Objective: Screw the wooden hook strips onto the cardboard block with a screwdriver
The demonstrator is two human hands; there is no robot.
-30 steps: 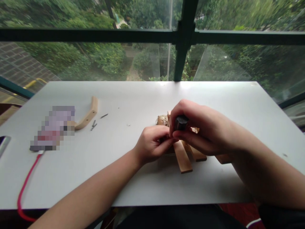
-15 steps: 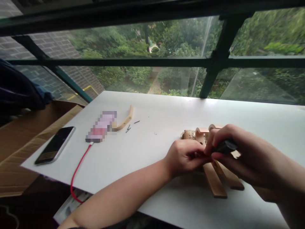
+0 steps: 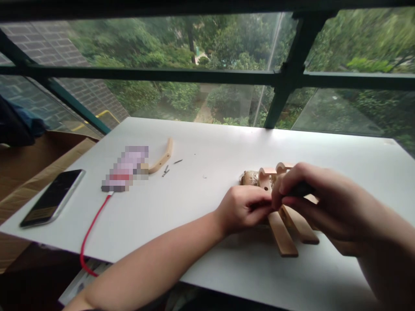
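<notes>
White table (image 3: pixel 139 229), slats (image 3: pixel 283 239) under left hand (image 3: pixel 241 210) and right hand (image 3: pixel 324 207); right grips dark handle (image 3: pixel 302 188), rest hidden; can't tell left's grip

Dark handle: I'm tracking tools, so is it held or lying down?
Held: the right hand curls around the dark handle, whose other end is hidden.

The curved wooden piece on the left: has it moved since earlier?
No. Against the white table, the curved wooden piece stays put; only the camera's view shifted.
</notes>
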